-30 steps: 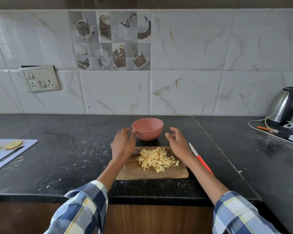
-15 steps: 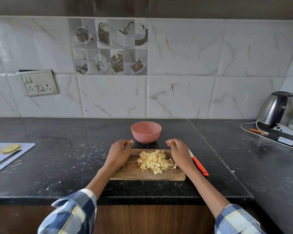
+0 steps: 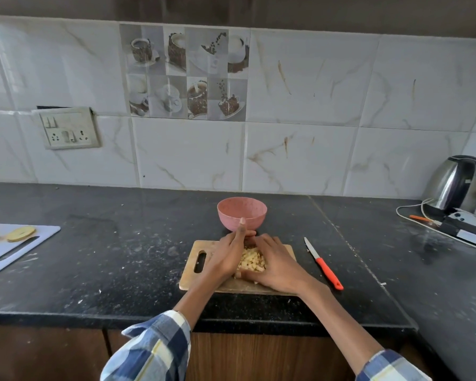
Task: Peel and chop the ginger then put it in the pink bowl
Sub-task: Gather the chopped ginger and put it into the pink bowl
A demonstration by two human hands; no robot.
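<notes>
black counter [image 3: 94, 265], wooden board [image 3: 193, 281], pink bowl [image 3: 254, 213], knife [image 3: 324, 268]

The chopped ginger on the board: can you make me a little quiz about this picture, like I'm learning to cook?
1. True or false: the chopped ginger is already inside the pink bowl.
2. Which lies to the right of the wooden chopping board? A) an orange-handled knife B) a spoon C) a fork
3. Fill in: the left hand and right hand are cupped around the ____.

Key:
1. False; the ginger is heaped on the board between the hands, and none shows in the bowl.
2. A
3. ginger
</notes>
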